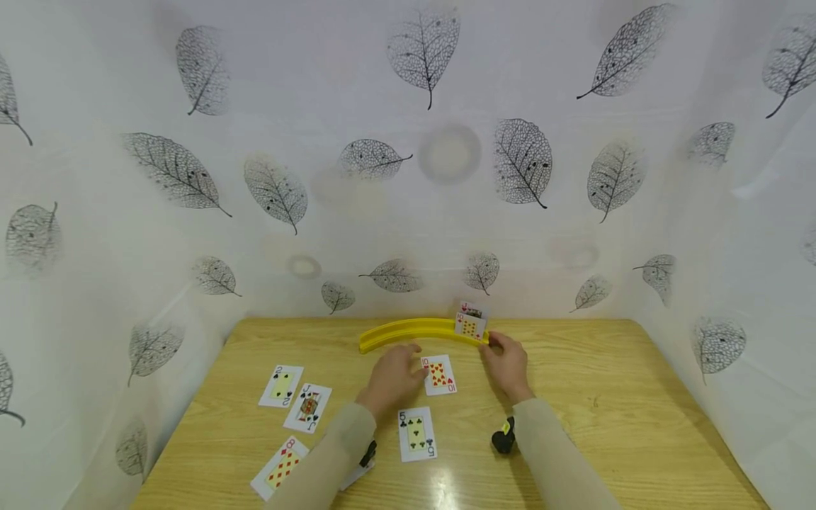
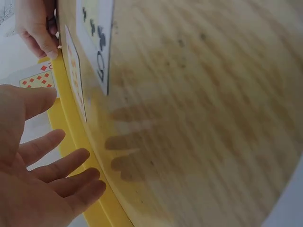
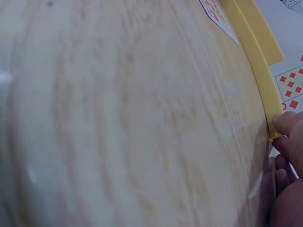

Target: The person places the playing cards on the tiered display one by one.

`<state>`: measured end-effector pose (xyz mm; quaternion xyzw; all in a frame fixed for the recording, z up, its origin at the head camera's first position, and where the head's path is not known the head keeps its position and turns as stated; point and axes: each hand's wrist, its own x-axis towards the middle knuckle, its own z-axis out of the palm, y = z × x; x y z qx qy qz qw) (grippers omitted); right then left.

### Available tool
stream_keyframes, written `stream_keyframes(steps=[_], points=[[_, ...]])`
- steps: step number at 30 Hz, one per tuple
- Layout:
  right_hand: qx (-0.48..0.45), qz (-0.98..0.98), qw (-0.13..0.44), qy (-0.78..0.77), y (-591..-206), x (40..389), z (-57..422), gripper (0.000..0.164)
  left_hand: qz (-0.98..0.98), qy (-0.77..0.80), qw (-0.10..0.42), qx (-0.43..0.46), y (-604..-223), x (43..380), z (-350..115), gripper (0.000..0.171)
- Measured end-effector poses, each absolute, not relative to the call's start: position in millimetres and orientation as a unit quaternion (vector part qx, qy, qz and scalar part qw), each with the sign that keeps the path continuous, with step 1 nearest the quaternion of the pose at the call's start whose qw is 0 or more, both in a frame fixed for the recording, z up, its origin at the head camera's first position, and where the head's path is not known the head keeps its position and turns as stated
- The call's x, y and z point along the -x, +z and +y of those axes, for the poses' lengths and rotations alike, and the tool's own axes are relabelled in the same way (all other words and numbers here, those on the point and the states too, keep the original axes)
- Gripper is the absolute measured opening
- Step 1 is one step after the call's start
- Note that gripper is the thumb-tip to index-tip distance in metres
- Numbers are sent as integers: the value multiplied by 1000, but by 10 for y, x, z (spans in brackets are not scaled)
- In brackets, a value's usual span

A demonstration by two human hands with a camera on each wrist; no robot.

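A curved yellow card holder (image 1: 408, 329) lies at the back of the table. In its right end stand a ten of diamonds (image 1: 469, 326) and, partly hidden behind it, a red-lettered jack (image 1: 472, 309). My right hand (image 1: 506, 365) pinches that end, the thumb (image 3: 286, 122) on the yellow edge. My left hand (image 1: 394, 379) hovers before the holder, left of a ten of hearts (image 1: 440, 375) lying face up. In the left wrist view its fingers (image 2: 71, 165) are spread and hold nothing.
Face up on the wooden table (image 1: 593, 411) lie a five of clubs (image 1: 417, 434), a two (image 1: 280, 386), a black jack (image 1: 308, 409) and an eight of diamonds (image 1: 279, 467). Another card is mostly hidden under the left forearm. A white leaf-patterned sheet (image 1: 357, 227) rises behind the table.
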<state>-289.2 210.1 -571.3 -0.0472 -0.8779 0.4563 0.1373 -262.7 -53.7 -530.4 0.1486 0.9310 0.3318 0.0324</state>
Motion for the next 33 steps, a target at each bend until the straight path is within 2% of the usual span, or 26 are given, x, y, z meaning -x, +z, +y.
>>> stream_keyframes(steps=[9,19,33], points=[[44,-878,130,459,-5706,2895,2105,42,960,215,46,-174,-5351,2567,-511,78],[43,-879,142,454,-5690,2889,2102,41,966,182,86,-161,-5371,2571,-510,95],[47,-880,146,450,-5670,2860,2076,41,965,181,116,-147,-5345,2557,-495,97]])
